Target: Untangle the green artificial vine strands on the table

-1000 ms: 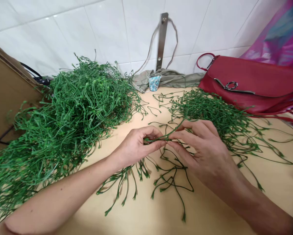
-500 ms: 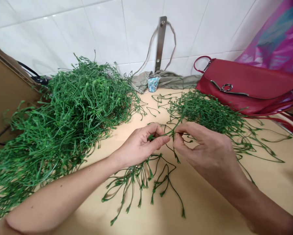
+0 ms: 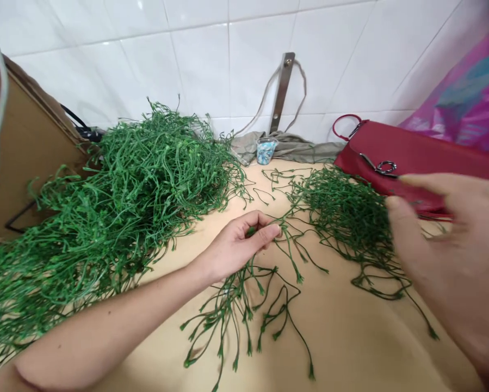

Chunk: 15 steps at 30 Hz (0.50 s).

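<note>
Left hand (image 3: 238, 245) and right hand (image 3: 448, 245) well apart, green vine (image 3: 244, 310) trailing between

Left pinches a stem; right hangs open, fingers spread.

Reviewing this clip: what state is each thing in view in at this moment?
Left hand: curled, pinching a green vine strand whose tips hang down, spread out.
Right hand: open, blurred, holding nothing visible.
Smaller vine pile: loose, spread out.
Large vine heap: tangled, piled high.
Red handbag: flap closed.
Clear plastic cup: upright, blue contents.
Grey cloth: crumpled.
</note>
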Each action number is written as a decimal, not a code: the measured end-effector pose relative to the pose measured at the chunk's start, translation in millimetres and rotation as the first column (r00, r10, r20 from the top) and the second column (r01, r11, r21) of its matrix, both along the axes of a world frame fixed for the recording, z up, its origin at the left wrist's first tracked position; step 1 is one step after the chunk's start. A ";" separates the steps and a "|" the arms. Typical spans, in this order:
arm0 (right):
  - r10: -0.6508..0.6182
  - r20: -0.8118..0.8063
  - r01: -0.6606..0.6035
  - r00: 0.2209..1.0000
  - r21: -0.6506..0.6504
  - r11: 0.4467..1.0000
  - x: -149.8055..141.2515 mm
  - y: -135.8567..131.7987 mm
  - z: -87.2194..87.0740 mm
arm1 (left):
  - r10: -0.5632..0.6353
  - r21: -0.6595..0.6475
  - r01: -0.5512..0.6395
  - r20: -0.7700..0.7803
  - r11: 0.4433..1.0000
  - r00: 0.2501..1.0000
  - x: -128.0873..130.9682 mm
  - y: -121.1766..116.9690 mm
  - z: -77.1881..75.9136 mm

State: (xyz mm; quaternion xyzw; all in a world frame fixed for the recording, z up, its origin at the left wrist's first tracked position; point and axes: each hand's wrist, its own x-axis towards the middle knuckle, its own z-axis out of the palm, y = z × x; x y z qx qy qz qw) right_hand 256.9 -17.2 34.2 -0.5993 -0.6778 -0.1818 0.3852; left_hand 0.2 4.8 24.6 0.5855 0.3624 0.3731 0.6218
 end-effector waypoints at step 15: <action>0.464 -0.177 -0.495 0.868 -0.232 0.837 -64.9 -14.6 -37.2 | -0.138 0.115 0.186 -0.334 0.976 0.932 1.8 -4.4 -13.7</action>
